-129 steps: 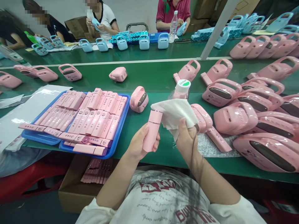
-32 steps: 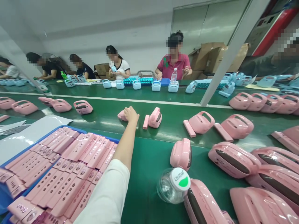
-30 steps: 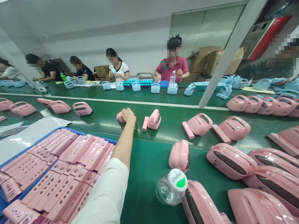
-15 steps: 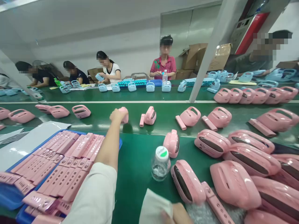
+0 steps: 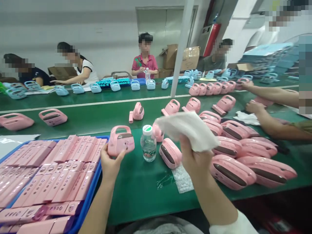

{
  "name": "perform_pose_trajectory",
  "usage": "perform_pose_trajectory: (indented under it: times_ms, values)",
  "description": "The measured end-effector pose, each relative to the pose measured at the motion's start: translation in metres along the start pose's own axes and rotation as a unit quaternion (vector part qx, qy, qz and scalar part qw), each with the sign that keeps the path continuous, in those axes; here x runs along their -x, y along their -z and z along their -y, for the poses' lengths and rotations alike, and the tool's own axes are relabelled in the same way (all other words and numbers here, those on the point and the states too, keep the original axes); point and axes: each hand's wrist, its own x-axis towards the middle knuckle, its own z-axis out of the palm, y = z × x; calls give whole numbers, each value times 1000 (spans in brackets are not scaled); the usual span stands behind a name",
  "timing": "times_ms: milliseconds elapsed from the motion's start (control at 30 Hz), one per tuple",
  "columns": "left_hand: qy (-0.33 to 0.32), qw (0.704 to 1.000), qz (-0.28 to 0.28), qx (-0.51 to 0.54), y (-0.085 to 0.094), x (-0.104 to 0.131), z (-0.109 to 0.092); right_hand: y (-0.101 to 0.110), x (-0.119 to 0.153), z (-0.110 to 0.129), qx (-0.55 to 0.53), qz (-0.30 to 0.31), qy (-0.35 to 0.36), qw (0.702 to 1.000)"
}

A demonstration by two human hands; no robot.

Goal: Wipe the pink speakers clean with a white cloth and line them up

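now grips a pink handled casing (image 5: 120, 142) in the left hand (image 5: 110, 162), drawn in from farther out and raised above the green counter (image 5: 131, 195). bunches a white cloth (image 5: 192, 130) in the right hand (image 5: 195, 159). leaves casing and cloth both held but apart, with a clear bottle (image 5: 149, 150) between the hands and a blue tray (image 5: 92, 188) of pink bars (image 5: 60, 182) beside the left.

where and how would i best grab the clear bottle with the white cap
Probably around the round body of the clear bottle, below its white cap, coming from the near side. It stands upright with bare green table in front of it, while pink cases sit close on its right.
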Motion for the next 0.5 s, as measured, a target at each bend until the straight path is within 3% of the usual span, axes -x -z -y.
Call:
perform_pose_trajectory:
  times_ms: [67, 100, 167, 233, 267, 400, 500]
  values:
    - [18, 1000, 18, 8, 8, 24, 12, -21, -23, 0, 86, 50, 199, 975]
    - [24, 999, 28, 7, 11, 34, 17, -34, -31, -2, 120, 87, 259, 954]
    - [22, 999, 45, -6, 17, 50, 26, -58, -39, -12, 177, 188, 315, 913]
    - [-7, 998, 54, -38, 22, 62, 32, -75, -37, -25, 206, 255, 319, 889]
    - [-28, 996, 54, -62, 24, 66, 34, -80, -34, -31, 197, 266, 303, 894]
    - [-67, 982, 32, -171, 34, 76, 36, -83, -26, -51, 87, 214, 193, 954]
    - [-63, 972, 27, -225, 41, 80, 35, -79, -30, -57, 45, 183, 141, 972]
